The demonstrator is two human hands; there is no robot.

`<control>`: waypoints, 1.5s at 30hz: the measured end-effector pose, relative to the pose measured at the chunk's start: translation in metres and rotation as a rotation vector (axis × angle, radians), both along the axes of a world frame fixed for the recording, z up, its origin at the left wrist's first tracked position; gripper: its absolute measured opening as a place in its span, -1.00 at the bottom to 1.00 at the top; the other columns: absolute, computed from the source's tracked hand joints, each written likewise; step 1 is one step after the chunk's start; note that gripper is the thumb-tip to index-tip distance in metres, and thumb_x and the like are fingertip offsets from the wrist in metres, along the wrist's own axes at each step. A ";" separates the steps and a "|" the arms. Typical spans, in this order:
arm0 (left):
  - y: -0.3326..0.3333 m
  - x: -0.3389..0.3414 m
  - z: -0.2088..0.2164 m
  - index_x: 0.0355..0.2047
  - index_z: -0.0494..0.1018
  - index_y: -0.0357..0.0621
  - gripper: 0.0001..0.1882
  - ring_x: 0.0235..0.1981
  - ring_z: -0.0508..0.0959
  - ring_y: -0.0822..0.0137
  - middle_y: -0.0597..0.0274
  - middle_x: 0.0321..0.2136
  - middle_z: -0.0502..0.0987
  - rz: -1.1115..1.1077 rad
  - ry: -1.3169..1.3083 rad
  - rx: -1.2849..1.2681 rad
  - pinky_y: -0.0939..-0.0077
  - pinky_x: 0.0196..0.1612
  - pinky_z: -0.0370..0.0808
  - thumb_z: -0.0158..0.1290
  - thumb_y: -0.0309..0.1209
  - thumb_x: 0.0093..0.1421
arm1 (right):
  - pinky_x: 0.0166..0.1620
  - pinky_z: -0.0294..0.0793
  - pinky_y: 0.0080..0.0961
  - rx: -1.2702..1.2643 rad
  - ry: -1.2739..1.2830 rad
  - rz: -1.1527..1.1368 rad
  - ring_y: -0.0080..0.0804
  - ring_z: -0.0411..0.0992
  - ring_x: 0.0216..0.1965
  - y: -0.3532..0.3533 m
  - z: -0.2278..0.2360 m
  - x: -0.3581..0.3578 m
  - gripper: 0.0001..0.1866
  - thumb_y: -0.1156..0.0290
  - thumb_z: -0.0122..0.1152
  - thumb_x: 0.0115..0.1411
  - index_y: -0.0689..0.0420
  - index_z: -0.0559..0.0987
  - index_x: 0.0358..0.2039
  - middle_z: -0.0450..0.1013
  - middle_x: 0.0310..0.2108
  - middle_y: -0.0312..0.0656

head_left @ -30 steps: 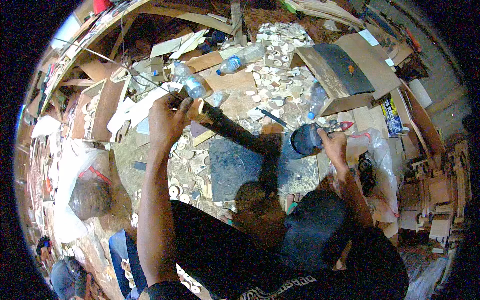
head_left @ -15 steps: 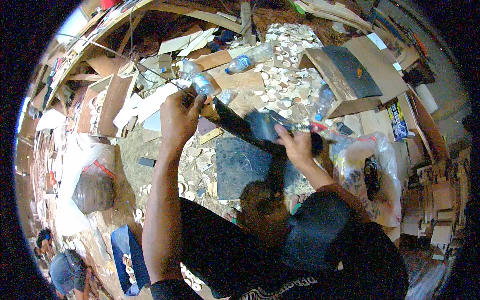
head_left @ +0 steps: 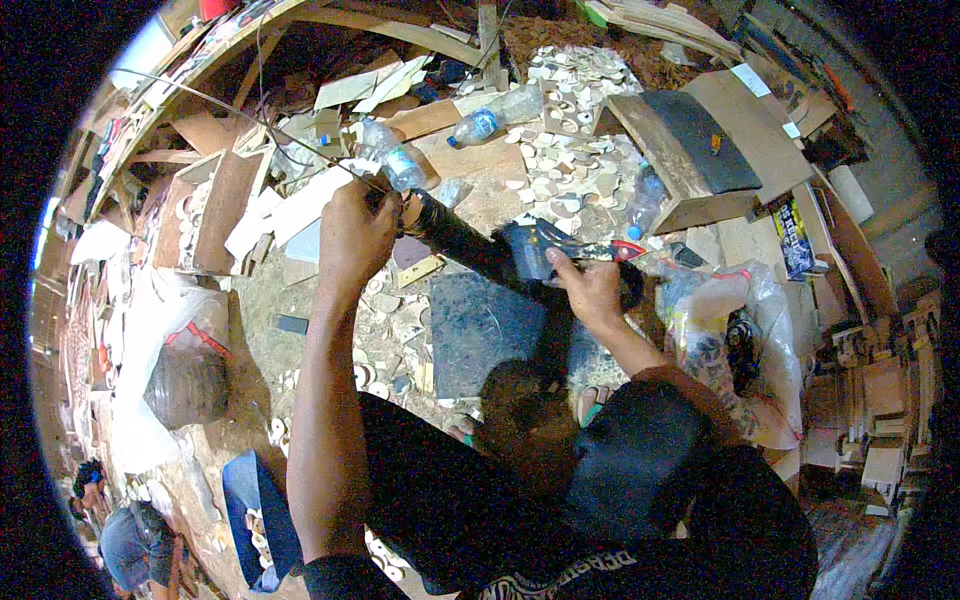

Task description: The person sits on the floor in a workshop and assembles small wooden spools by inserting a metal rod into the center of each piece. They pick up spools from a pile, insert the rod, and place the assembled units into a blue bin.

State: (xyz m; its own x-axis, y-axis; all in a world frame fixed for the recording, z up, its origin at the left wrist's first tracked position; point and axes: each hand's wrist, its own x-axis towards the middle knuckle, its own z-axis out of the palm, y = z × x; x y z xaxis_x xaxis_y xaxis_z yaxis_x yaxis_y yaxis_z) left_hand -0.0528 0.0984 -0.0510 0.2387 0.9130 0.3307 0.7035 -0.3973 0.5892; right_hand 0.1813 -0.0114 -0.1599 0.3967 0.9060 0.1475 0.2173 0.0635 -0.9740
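My left hand is raised and closed in a pinch, fingertips at the pale brown end of a long dark piece. A thin wire runs from the upper left to about that same pinch. The dark piece slants down to the right toward my right hand. That hand is closed, thumb on top, around a dark bluish thing with a red part, whose kind I cannot make out. Whether the two dark things are joined is unclear. Beneath them a dark square slab lies on the ground.
Pale round offcuts are heaped ahead, near plastic bottles. A wooden box with a dark pad stands at right, above a clear plastic bag. A white sack is at left. Another person bends at lower left.
The dark piece and the bluish thing were smeared by motion and now show sharper. My right hand has shifted very slightly left; my left hand stays almost in place.
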 end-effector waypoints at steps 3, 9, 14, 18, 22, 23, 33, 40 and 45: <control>0.003 -0.001 -0.002 -0.47 0.53 -0.32 -0.79 -0.53 0.59 0.05 -0.08 -0.56 0.56 -0.022 0.049 0.021 0.26 -0.41 0.47 0.12 -0.36 0.07 | -0.29 0.51 -0.47 0.063 0.107 -0.005 -0.48 0.50 -0.38 0.002 0.008 0.006 -0.71 0.28 0.28 0.14 0.24 0.58 -0.25 0.54 -0.40 -0.25; -0.001 0.008 -0.001 -0.48 0.55 -0.27 -0.86 -0.51 0.58 0.09 -0.04 -0.52 0.57 -0.072 -0.029 0.221 0.29 -0.39 0.47 0.11 -0.42 0.08 | -0.38 0.60 -0.57 0.209 0.017 0.075 -0.53 0.48 -0.38 0.017 0.023 -0.013 -0.71 0.39 0.27 0.14 0.27 0.53 -0.17 0.51 -0.29 -0.22; -0.002 0.000 0.005 -0.39 0.56 -0.26 -0.85 -0.51 0.59 0.18 0.00 -0.53 0.58 -0.092 -0.054 0.013 0.37 -0.38 0.47 0.07 -0.44 0.11 | -0.39 0.61 -0.52 0.114 0.082 0.021 -0.50 0.51 -0.34 0.009 0.022 -0.005 -0.71 0.41 0.26 0.14 0.31 0.52 -0.17 0.52 -0.27 -0.17; 0.003 0.004 0.000 -0.37 0.56 -0.28 -0.84 -0.51 0.59 0.22 0.02 -0.52 0.59 -0.127 -0.061 -0.002 0.39 -0.37 0.47 0.07 -0.44 0.12 | -0.39 0.56 -0.54 0.268 0.196 0.123 -0.51 0.49 -0.33 0.022 0.029 -0.003 -0.65 0.30 0.28 0.15 0.24 0.51 -0.13 0.51 -0.26 -0.23; 0.003 0.001 -0.003 -0.36 0.55 -0.29 -0.84 -0.55 0.57 0.22 0.01 -0.52 0.59 -0.114 -0.070 0.026 0.39 -0.39 0.47 0.07 -0.44 0.12 | -0.39 0.62 -0.48 0.011 0.208 0.089 -0.48 0.50 -0.30 0.018 0.025 -0.016 -0.65 0.36 0.26 0.15 0.24 0.46 -0.09 0.50 -0.23 -0.20; 0.002 -0.002 -0.003 -0.36 0.55 -0.29 -0.84 -0.55 0.57 0.22 0.01 -0.52 0.58 -0.097 -0.077 0.016 0.39 -0.39 0.47 0.07 -0.44 0.13 | -0.38 0.64 -0.46 -0.115 0.236 0.055 -0.46 0.50 -0.30 0.013 0.024 -0.015 -0.64 0.37 0.26 0.15 0.24 0.44 -0.08 0.50 -0.22 -0.19; -0.001 0.001 -0.001 -0.33 0.57 -0.27 -0.83 -0.55 0.57 0.23 0.03 -0.54 0.58 -0.089 -0.049 -0.007 0.38 -0.42 0.45 0.09 -0.42 0.13 | -0.36 0.64 -0.51 0.151 0.218 0.164 -0.43 0.51 -0.27 0.022 0.023 -0.017 -0.68 0.41 0.23 0.16 0.26 0.47 -0.10 0.49 -0.19 -0.18; -0.002 0.005 -0.001 -0.39 0.55 -0.27 -0.83 -0.57 0.57 0.28 0.05 -0.55 0.58 -0.120 -0.026 0.131 0.37 -0.45 0.45 0.07 -0.40 0.16 | -0.47 0.52 -0.58 0.335 0.206 0.133 -0.56 0.49 -0.40 0.012 0.024 -0.001 -0.77 0.39 0.27 0.14 0.25 0.53 -0.24 0.52 -0.34 -0.23; -0.008 0.011 0.002 -0.40 0.54 -0.25 -0.85 -0.49 0.62 0.21 0.03 -0.52 0.60 -0.083 -0.014 0.022 0.37 -0.36 0.49 0.03 -0.43 0.17 | -0.48 0.54 -0.61 0.211 -0.084 0.092 -0.57 0.47 -0.38 0.003 0.029 -0.009 -0.71 0.40 0.28 0.13 0.26 0.49 -0.18 0.50 -0.30 -0.26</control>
State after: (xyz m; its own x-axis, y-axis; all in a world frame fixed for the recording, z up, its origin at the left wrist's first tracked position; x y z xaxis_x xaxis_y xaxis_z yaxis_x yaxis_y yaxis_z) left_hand -0.0415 0.0908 -0.0490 0.3090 0.8828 0.3538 0.6595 -0.4669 0.5891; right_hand 0.1722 -0.0081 -0.1304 0.2921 0.8834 0.3663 0.2811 0.2868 -0.9158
